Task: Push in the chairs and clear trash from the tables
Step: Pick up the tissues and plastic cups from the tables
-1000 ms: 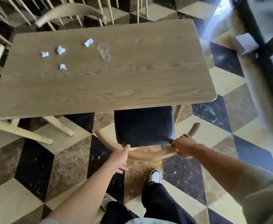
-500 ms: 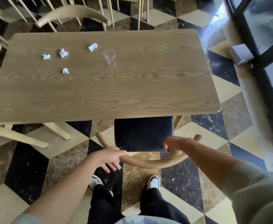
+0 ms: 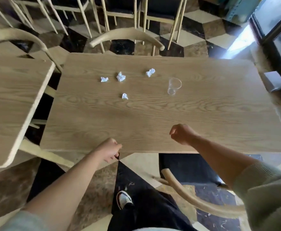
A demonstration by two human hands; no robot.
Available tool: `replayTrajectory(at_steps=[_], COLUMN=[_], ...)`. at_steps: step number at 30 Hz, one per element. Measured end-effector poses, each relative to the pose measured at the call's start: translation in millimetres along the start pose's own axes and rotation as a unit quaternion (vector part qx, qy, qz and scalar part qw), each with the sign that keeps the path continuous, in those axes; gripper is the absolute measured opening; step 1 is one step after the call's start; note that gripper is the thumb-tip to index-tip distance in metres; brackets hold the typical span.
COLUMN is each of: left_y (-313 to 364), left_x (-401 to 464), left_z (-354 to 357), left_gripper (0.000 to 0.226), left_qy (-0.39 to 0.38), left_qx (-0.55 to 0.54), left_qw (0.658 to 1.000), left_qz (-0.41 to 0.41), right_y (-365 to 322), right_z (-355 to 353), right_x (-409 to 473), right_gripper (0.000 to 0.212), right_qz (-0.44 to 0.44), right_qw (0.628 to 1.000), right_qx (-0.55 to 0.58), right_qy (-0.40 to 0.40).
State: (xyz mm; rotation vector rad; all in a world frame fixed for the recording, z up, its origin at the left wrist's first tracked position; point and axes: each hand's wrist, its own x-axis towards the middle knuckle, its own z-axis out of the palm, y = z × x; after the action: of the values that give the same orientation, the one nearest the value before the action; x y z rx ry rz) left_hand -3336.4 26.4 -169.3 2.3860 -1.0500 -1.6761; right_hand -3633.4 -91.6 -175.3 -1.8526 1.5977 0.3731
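- The room has a floor of black, cream and brown marble diamonds point(image 3: 133, 177), with a pale oak rectangular table point(image 3: 153, 114) in the middle of the view, a second matching tabletop point(image 3: 11, 100) just beside it on the left, and dark-framed glass doors point(image 3: 279, 22) at the far right.
- The trash lies on the far half of the table: four crumpled white paper balls, one small at the left point(image 3: 104, 79), a larger one next to it point(image 3: 120, 76), one further right point(image 3: 150, 72) and one nearer the person point(image 3: 124, 96); a clear plastic cup point(image 3: 174, 86) stands upright to their right, apart from them all.
- The dark-cushioned wooden chair with a curved back rail point(image 3: 186, 194) sits at the near edge, its seat partly under the tabletop; another curved-back chair point(image 3: 126, 36) stands at the far side.
- The step in hand looks to be the reach for the trash. Done well, the papers would be swept together into one palm first, then the cup taken by its wall with a light squeeze, since thin plastic buckles and tips easily.
- The left hand point(image 3: 110, 150) hovers at the near table edge, fingers curled loosely, gripping nothing.
- The right hand point(image 3: 181, 133) is raised over the tabletop, wrist bent, fingers loosely folded and empty, well short of the cup.
- Both forearms are bare, with grey-green sleeves pushed up.
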Motion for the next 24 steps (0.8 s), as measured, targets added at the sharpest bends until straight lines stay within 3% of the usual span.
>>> replayTrajectory(at_steps=[4,8,11,14,17,20,22,24], left_y=[5,29,43,66,95,123,141,151], left_x=[27,77,92,116,141,153,157,165], left_z=[-43,-69,-84,-98,-111,-118,-122,-127], left_gripper=[0.021,0.02,0.02,0.019,0.025,0.059,0.083,0.08], left_qy=[0.001,-0.011,0.001,0.004,0.018,0.045,0.045,0.038], left_qx=[-0.023,-0.037,-0.027,0.004,0.046,0.074,0.038,0.044], left_qw=[1.0,0.999,0.999,0.999,0.994,0.979,0.966,0.944], left_qz=[0.014,0.013,0.017,0.035,0.094,0.184,0.251,0.325], right_y=[-30,-38,-42,-44,-62,-106,-145,-183], right_z=[-15,-49,-81,-104,-112,-102,-92,-84], right_x=[40,103,137,173,201,200,191,184], right_gripper=[0.021,0.012,0.051,0.083,0.069,0.052,0.054,0.06], right_qz=[0.033,0.074,0.077,0.104,0.097,0.006,-0.067,-0.116], right_qw=[0.998,0.96,0.924,0.944,0.962,0.958,0.962,0.965], right_qx=[0.022,0.102,0.122,0.097,0.146,0.204,0.212,0.211], right_qy=[0.049,0.251,0.355,0.296,0.209,0.199,0.159,0.106])
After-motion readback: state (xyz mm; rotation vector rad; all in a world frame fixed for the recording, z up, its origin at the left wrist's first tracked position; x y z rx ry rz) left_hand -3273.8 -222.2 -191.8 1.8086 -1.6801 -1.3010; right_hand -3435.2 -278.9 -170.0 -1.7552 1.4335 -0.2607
